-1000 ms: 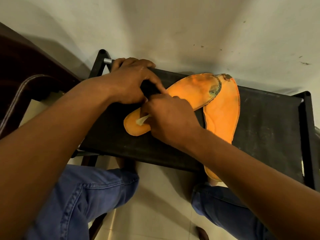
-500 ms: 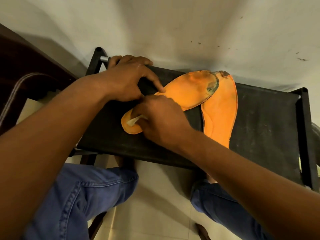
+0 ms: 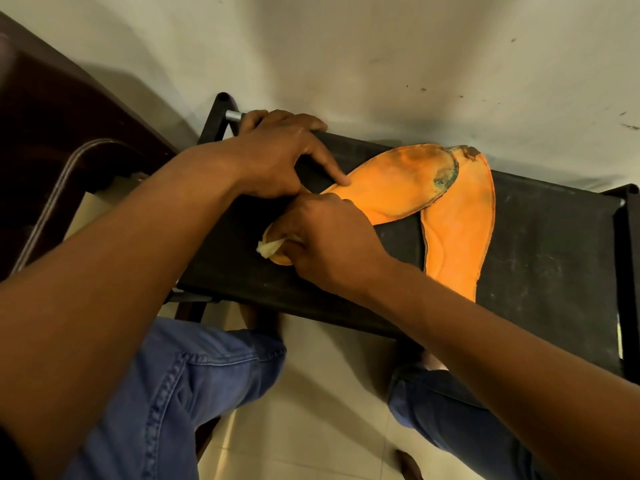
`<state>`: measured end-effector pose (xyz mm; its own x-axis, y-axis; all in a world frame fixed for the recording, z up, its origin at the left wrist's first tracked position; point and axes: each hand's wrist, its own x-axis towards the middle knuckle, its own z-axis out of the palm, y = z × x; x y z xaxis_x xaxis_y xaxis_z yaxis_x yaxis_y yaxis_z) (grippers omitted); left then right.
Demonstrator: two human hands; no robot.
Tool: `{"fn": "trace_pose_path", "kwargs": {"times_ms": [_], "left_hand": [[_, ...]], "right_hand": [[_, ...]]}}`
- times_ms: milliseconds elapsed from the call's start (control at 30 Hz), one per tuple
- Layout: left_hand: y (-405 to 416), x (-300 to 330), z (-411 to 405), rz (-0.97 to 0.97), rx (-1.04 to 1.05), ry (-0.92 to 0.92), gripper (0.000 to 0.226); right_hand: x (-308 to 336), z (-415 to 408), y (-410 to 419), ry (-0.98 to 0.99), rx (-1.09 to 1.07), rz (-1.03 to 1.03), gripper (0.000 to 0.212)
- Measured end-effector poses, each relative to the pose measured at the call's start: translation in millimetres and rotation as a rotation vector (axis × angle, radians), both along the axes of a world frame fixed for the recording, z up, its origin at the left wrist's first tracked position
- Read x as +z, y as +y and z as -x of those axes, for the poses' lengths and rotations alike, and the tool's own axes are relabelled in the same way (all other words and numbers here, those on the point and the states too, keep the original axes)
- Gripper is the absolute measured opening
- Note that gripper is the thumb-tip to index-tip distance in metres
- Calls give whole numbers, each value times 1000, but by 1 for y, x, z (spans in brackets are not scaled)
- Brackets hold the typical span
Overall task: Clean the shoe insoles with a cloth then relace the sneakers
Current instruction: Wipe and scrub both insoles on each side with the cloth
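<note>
Two orange insoles lie on a black fabric stool (image 3: 540,237). The upper insole (image 3: 401,181) runs diagonally and has a dark stain near its toe; it overlaps the toe of the second insole (image 3: 457,230), which lies lengthwise to its right. My left hand (image 3: 277,157) presses down on the upper insole's middle edge with index finger and thumb. My right hand (image 3: 329,244) covers that insole's heel end and is closed around a small pale cloth (image 3: 268,247), whose tip sticks out to the left. No sneakers or laces are in view.
The stool stands against a pale wall (image 3: 381,57). A dark wooden chair (image 3: 62,140) is at the left. My knees in blue jeans (image 3: 194,393) sit below the stool over a light tiled floor (image 3: 322,410).
My right hand with the cloth has slid down along the insole toward its heel end, covering more of it. My left hand keeps its hold on the insole.
</note>
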<state>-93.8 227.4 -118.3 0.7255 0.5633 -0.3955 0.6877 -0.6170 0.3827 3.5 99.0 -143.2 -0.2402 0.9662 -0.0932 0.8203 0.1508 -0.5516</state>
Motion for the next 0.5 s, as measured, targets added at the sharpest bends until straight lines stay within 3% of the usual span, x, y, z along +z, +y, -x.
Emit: {"fn": "trace_pose_path", "kwargs": {"times_ms": [267, 500], "left_hand": [[0, -3, -1, -51, -7, 6, 52], [0, -2, -3, -59, 6, 17, 54]], "right_hand": [[23, -26, 2, -320, 215, 55, 36], [14, -35, 4, -73, 111, 167, 23]]}}
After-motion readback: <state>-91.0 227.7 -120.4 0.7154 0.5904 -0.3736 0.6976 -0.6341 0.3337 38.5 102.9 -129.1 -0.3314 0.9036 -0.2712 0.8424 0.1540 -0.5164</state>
